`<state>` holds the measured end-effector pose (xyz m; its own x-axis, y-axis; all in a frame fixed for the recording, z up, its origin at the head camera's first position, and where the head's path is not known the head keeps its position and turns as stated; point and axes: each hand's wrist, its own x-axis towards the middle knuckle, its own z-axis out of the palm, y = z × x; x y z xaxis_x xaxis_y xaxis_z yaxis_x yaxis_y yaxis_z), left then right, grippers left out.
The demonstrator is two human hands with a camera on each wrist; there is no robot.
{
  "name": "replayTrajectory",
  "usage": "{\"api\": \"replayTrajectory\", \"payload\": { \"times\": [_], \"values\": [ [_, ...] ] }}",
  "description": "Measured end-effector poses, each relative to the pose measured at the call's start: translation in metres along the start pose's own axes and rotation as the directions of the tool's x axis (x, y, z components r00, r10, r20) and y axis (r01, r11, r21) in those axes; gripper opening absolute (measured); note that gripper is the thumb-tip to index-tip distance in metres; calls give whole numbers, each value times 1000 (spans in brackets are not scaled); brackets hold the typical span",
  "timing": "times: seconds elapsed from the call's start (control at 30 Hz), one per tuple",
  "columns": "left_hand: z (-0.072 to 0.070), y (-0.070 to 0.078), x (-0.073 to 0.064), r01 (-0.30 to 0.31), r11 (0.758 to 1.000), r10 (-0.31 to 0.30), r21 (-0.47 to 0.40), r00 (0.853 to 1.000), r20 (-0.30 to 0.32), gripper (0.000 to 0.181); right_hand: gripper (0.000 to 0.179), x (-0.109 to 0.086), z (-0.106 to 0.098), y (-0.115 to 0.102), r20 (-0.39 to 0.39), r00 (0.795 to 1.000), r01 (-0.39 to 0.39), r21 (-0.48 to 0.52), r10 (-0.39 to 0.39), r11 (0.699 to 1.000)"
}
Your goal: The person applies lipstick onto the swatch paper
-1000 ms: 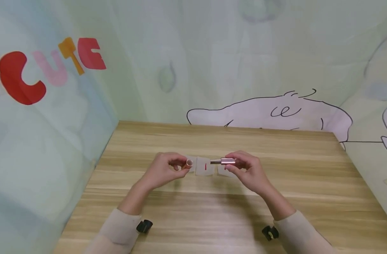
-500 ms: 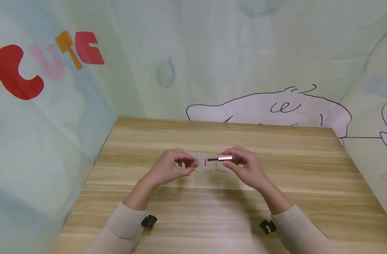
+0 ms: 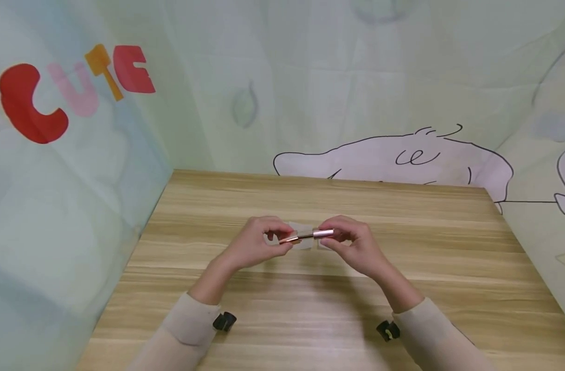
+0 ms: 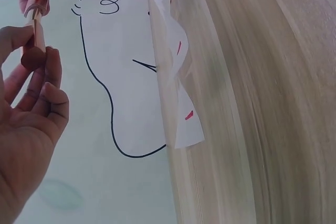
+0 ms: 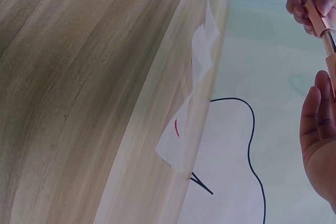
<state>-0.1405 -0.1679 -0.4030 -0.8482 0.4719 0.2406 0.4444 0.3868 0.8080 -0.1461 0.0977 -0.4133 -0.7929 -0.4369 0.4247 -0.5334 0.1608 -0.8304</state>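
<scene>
In the head view my left hand [image 3: 259, 242] pinches a copper-coloured lipstick cap [image 3: 289, 240] between thumb and fingers. My right hand [image 3: 352, 245] grips the shiny pinkish lipstick tube [image 3: 323, 233], whose slim inner barrel [image 3: 305, 236] points left. Cap and tube lie almost in one line above the table, with the barrel's end at the cap's mouth. The left wrist view shows the cap's round closed end [image 4: 33, 59]. Beneath the hands lie white paper pieces [image 3: 302, 227]; red strokes [image 4: 189, 115] mark them in that wrist view.
The wood-grain table [image 3: 282, 314] reaches back to a pale printed wall cloth [image 3: 310, 93], with another at the left bearing coloured letters [image 3: 34, 103]. A black clip-like piece sits at each cuff, one by the left sleeve [image 3: 185, 319].
My left hand has moved right and turned the cap's open end toward the tube. My right hand has come slightly left, so the gap between cap and barrel has closed.
</scene>
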Motion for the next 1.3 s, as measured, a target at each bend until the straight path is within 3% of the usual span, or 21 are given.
{"api": "replayTrajectory", "payload": {
  "times": [0.53,0.8,1.07,1.3],
  "values": [
    [9,9,8,-15,999,15,-30,1000,-11,17,24,1,6,-3,27,999,38,-21,-37,999],
    [13,14,11,-26,999,24,-33,999,-45,18,19,-1,4,-2,25,999,-23,-41,24,999],
    [29,16,23,-76,994,68,-81,993,-94,23,28,-9,0,6,9,1000,12,-98,-11,995],
    [50,18,36,-113,983,97,-148,989,-111,20,23,-19,-4,14,26,1000,1,-100,1,995]
  ]
}}
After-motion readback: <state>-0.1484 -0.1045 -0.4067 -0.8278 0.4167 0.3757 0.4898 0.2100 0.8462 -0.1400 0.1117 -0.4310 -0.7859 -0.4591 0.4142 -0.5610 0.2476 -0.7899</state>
